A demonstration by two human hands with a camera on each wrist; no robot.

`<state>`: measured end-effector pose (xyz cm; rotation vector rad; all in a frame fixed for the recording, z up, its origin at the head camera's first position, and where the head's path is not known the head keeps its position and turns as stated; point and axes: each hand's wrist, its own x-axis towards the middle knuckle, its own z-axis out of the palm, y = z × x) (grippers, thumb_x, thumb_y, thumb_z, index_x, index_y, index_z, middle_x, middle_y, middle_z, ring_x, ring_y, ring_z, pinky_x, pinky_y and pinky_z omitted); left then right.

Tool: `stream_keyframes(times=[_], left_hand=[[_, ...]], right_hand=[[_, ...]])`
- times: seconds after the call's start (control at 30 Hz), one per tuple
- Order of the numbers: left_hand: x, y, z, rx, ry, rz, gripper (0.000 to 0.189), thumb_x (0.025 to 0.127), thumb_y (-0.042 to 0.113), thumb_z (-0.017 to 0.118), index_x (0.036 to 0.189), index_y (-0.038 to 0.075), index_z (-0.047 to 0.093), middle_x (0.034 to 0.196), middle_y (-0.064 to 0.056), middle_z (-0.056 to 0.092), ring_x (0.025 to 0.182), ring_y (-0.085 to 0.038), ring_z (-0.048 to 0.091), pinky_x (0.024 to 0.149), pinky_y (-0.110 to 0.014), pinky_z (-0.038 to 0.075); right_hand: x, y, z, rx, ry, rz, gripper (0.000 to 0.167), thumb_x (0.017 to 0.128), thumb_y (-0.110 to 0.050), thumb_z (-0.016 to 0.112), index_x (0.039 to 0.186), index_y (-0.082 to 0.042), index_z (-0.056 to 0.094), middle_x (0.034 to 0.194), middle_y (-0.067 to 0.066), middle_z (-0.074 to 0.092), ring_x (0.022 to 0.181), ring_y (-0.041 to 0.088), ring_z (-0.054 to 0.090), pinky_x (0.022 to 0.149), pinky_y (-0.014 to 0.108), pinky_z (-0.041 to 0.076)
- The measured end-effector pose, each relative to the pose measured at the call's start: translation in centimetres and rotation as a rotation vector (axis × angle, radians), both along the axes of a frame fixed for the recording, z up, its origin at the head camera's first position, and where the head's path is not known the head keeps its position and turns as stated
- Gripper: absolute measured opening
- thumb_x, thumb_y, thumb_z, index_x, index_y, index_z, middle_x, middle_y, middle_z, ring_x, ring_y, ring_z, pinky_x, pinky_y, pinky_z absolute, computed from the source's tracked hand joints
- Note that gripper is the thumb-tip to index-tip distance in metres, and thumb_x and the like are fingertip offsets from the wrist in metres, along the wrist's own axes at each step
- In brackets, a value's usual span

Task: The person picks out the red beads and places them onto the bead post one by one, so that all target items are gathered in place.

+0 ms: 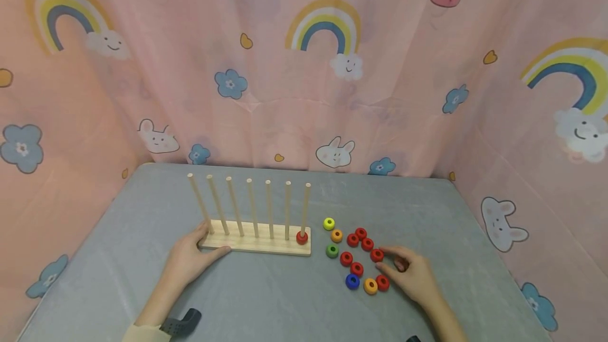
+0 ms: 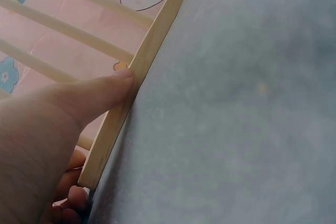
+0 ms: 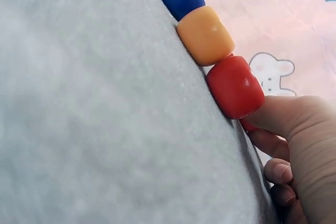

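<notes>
A wooden peg rack (image 1: 266, 244) with a row of upright pegs stands on the grey table, one red bead (image 1: 302, 238) round the foot of its rightmost peg. My left hand (image 1: 192, 255) grips the rack's left end; its thumb (image 2: 113, 87) lies along the front edge and the other fingers go round the end. To the right of the rack, my right hand (image 1: 410, 273) pinches a red bead (image 1: 377, 255) between thumb and index finger at the table. In the right wrist view, a nearer red bead (image 3: 236, 87) mostly hides the pinched one.
Loose beads lie between rack and right hand: several red ones (image 1: 353, 240), a yellow one (image 1: 329, 224), a green one (image 1: 332, 250), a blue one (image 1: 352, 281) and two orange ones (image 1: 371, 286). A pink patterned curtain (image 1: 266, 120) surrounds the table (image 1: 266, 305) at the back and sides.
</notes>
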<state>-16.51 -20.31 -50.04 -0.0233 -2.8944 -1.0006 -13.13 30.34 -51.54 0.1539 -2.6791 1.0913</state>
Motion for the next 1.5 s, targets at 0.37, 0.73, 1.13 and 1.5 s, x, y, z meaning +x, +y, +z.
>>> stream_keyframes(times=[0.37,0.73,1.13,1.5], left_hand=[[0.11,0.12,0.33,-0.001,-0.048,0.014,0.103,0.087,0.061,0.083,0.157,-0.006,0.045,0.162,-0.025,0.044,0.147,-0.051,0.043,0.118,-0.066,0.04],[-0.14,0.23,0.05,-0.003,-0.027,0.015,0.103,0.087,0.059,0.083,0.157,-0.005,0.044,0.162,-0.026,0.043,0.147,-0.051,0.043,0.117,-0.067,0.041],[0.03,0.21,0.19,0.001,-0.038,0.013,0.104,0.087,0.06,0.083,0.156,-0.007,0.045,0.162,-0.026,0.043,0.148,-0.051,0.042,0.118,-0.066,0.039],[-0.1,0.03,-0.03,-0.005,-0.037,0.007,0.105,0.087,0.062,0.081,0.157,-0.006,0.043,0.163,-0.026,0.042,0.148,-0.051,0.042,0.118,-0.066,0.039]], right_hand=[[-0.07,-0.25,-0.15,-0.008,0.01,-0.016,0.026,0.082,-0.016,0.093,0.105,-0.012,0.082,0.069,-0.006,0.046,0.06,0.002,0.04,0.056,0.023,0.034],[0.04,-0.31,0.14,-0.049,-0.047,-0.073,0.027,0.087,-0.014,0.09,0.11,-0.008,0.078,0.066,-0.003,0.041,0.055,0.001,0.033,0.051,0.023,0.03],[-0.05,-0.24,-0.12,-0.043,-0.037,-0.062,0.028,0.086,-0.014,0.09,0.111,-0.009,0.079,0.066,-0.004,0.043,0.055,0.001,0.033,0.051,0.022,0.031],[0.03,-0.26,0.0,-0.048,-0.049,-0.057,0.027,0.087,-0.016,0.09,0.111,-0.008,0.08,0.066,-0.004,0.042,0.056,0.001,0.033,0.051,0.022,0.03]])
